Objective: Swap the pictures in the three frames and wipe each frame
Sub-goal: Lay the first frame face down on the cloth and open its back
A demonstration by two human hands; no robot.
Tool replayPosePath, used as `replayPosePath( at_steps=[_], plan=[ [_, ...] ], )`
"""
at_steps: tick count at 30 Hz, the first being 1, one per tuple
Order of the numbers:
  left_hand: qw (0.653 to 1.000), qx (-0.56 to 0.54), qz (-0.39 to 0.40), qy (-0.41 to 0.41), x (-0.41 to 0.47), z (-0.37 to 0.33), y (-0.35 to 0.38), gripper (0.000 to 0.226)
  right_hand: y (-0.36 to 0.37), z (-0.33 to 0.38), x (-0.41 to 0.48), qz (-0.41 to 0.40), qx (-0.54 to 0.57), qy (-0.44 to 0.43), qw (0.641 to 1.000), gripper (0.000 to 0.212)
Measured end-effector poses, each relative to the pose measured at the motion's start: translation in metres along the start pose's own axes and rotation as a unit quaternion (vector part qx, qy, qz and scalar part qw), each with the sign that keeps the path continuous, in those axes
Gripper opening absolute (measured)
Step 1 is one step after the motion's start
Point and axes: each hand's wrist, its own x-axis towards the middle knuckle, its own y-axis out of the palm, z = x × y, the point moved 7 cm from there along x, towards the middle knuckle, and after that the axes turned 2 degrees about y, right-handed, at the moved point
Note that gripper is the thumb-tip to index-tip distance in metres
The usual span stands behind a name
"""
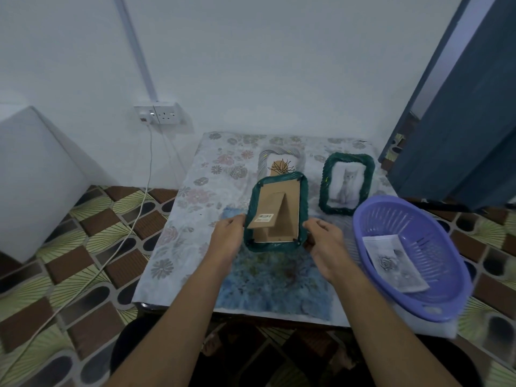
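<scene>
As the green frame (276, 210) stood back-out over the desk (190, 219), both its side edges were clamped.
Long axis upright; left grip (227, 233) curled on its left edge, right grip (325, 238) on its right, equally near; loose picture (396, 263) lay in basket (435, 238), right-side.

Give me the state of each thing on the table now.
held frame: upright, back toward camera, backing on, stand out.
cat frame: standing, cat picture inside.
silver frame: standing behind, partly hidden.
basket: holds one loose picture.
left hand: grips held frame's left side.
right hand: grips its right side.
</scene>
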Motion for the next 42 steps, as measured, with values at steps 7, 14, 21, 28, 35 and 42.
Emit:
replayPosePath(
  at_steps=[7, 14, 21, 28, 35, 42],
  plan=[
    [0.999, -0.025, 0.041, 0.017, -0.009, -0.008, 0.008, 0.03, -0.009, -0.005, 0.012, -0.049, -0.182, -0.047, 0.981, 0.026],
    [0.993, 0.048, 0.024, 0.101, -0.012, -0.002, 0.018, 0.034, -0.015, -0.022, 0.015, -0.131, -0.212, -0.048, 0.967, 0.042],
    [0.985, 0.101, 0.007, 0.141, -0.012, 0.001, 0.023, 0.039, -0.022, -0.025, 0.008, -0.199, -0.24, -0.057, 0.948, 0.014],
    [0.974, 0.158, -0.019, 0.163, 0.002, 0.018, 0.028, 0.038, -0.009, -0.035, 0.009, -0.135, -0.292, -0.072, 0.944, 0.059],
    [0.976, 0.164, -0.052, 0.137, 0.01, 0.044, 0.024, 0.041, -0.02, -0.056, 0.01, -0.137, -0.407, -0.077, 0.9, 0.073],
    [0.968, 0.228, -0.03, 0.096, 0.016, 0.084, 0.022, 0.06, -0.032, -0.085, 0.005, -0.134, -0.52, -0.028, 0.843, 0.081]
  ],
)
